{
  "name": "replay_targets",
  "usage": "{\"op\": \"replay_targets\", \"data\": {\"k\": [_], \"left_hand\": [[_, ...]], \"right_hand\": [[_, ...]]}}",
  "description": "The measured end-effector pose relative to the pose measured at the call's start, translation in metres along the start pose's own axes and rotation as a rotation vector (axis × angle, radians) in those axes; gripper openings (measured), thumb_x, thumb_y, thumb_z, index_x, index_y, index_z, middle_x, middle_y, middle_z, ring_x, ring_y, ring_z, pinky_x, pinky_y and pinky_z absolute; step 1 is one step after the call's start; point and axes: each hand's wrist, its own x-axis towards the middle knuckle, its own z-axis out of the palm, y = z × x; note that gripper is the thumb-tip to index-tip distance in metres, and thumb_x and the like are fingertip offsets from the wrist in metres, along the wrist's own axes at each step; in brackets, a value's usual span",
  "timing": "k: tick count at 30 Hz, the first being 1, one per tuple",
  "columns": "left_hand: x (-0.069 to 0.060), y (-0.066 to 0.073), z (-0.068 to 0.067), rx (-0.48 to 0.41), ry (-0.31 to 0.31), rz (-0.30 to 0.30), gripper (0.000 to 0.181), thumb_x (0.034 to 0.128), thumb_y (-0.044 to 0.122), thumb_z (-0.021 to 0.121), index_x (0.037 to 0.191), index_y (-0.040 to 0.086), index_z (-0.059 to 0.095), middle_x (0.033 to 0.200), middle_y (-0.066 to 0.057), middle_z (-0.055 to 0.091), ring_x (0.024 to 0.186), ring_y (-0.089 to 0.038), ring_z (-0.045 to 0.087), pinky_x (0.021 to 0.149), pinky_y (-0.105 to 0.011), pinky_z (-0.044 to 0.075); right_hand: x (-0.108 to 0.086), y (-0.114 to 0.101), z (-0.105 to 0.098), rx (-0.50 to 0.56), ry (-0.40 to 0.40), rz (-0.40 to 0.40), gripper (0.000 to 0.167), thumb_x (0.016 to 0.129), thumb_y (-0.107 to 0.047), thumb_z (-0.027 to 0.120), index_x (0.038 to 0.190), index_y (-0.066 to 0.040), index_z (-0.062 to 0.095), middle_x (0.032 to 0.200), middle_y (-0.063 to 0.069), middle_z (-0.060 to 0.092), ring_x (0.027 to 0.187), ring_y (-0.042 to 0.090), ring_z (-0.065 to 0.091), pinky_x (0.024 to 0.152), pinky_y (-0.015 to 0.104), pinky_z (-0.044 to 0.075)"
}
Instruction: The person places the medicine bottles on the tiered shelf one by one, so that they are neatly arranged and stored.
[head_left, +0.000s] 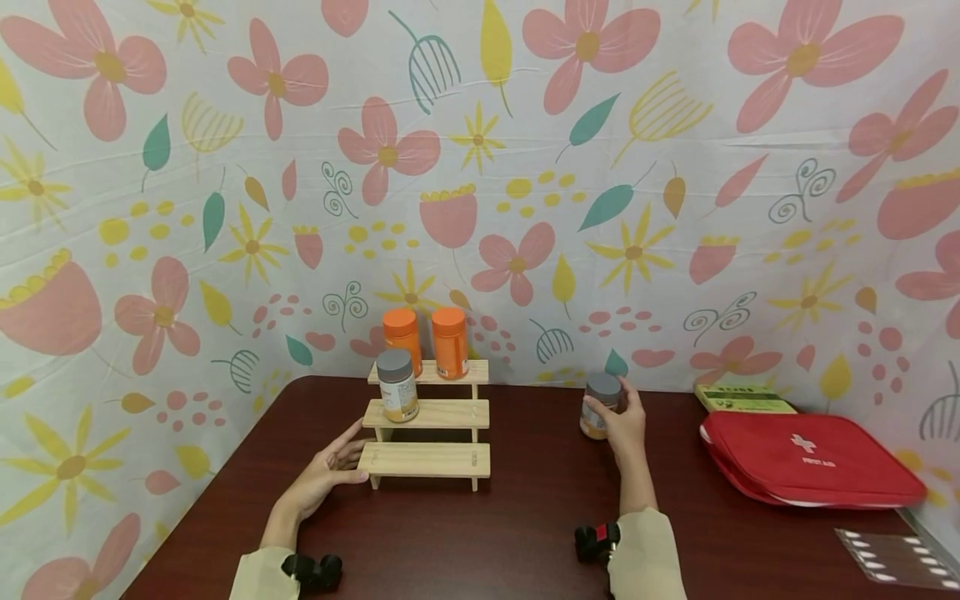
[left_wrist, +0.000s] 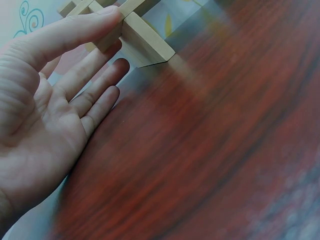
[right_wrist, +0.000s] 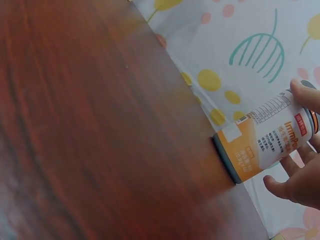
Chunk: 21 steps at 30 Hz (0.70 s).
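A small three-step wooden rack (head_left: 424, 458) stands on the table. My left hand (head_left: 322, 475) is at its left side, the fingers mostly straight; in the left wrist view the thumb (left_wrist: 82, 30) touches the wood. Right of the rack, my right hand (head_left: 624, 422) holds a grey-lidded supplement bottle (right_wrist: 272, 137) with a white and orange label, thumb and fingers around its upper part. The bottle is upright, its base at the tabletop. A similar grey-lidded bottle (head_left: 398, 392) stands on the middle step, and two orange bottles (head_left: 450, 346) stand on the top step.
At the right lie a red first aid pouch (head_left: 810, 458), a green and yellow box (head_left: 746, 398) partly behind it, and a clear pack with white pieces (head_left: 896, 557). A flower-patterned cloth (head_left: 517, 167) hangs behind the dark wooden table (head_left: 525, 533).
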Motion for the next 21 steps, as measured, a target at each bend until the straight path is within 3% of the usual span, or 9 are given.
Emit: {"op": "replay_targets", "data": {"k": [21], "left_hand": [[0.0006,-0.0019,-0.0011,-0.006,-0.003,0.002,0.095,0.0846,0.013,0.074,0.159,0.018,0.015,0.154,-0.024,0.035,0.132,-0.033,0.044,0.106,-0.049,0.038]], "right_hand": [[0.0001,0.0022,0.0014,0.018,0.003,0.014,0.076,0.092,-0.022,0.069,0.154,-0.007,0.027,0.151,0.023,0.037,0.140,0.037,0.036,0.114,0.053,0.029]]}}
